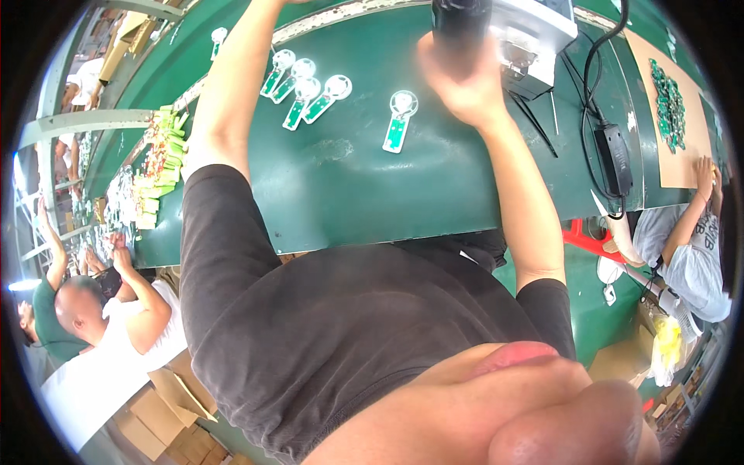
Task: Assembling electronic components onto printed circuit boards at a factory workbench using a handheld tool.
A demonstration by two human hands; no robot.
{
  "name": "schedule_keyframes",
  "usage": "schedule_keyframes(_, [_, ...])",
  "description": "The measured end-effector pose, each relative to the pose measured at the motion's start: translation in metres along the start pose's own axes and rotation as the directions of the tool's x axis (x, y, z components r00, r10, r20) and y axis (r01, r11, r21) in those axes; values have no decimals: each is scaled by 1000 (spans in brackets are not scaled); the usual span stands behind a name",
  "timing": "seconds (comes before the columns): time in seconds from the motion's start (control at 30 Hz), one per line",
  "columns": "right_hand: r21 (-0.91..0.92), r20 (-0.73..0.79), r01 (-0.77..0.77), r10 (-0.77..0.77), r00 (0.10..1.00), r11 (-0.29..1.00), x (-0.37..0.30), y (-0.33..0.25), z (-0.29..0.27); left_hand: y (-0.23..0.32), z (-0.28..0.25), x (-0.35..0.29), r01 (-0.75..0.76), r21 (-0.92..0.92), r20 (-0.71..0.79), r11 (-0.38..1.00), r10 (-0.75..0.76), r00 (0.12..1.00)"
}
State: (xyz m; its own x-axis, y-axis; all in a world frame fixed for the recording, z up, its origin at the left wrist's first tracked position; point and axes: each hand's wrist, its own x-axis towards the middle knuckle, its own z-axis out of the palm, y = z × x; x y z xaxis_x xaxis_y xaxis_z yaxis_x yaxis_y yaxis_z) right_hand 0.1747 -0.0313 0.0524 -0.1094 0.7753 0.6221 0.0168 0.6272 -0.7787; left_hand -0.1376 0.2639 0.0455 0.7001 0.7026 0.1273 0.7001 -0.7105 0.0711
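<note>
My right hand (466, 81), blurred, is wrapped round a dark cylindrical thing (461, 27) at the top of the view, whose upper end is cut off by the edge. My left forearm (236, 77) reaches up past the left side of the table. Only a sliver of my left hand (293, 1) shows at the top edge, its fingers out of sight. Between my arms lies a single paddle-shaped piece (397, 128) with a clear round head and a green board in a white handle. Several like pieces (301, 97) lie grouped beside my left forearm.
A silver metal box-like device (539, 39) stands right of my right hand. A black power adapter (614, 159) with cables lies farther right. Green boards (668, 105) sit on cardboard there, near a co-worker's hand (704, 177). Light-green pieces (159, 170) are piled at left, near other people.
</note>
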Motion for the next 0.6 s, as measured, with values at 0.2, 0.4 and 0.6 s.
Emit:
schedule_keyframes(0.2, [10,-131,-179,179,975,984,-18,5,-22,62,0,34,271,-142,78,952,-262,962])
schedule_keyframes(0.4, [164,-377,298,-219,900,941,15,-42,-75,201,-49,-21,82,-323,-211,943,-156,965])
schedule_keyframes(0.6, [178,-278,442,-386,880,879,40,-35,-94,324,-16,-115,-177,-373,-153,911,128,980])
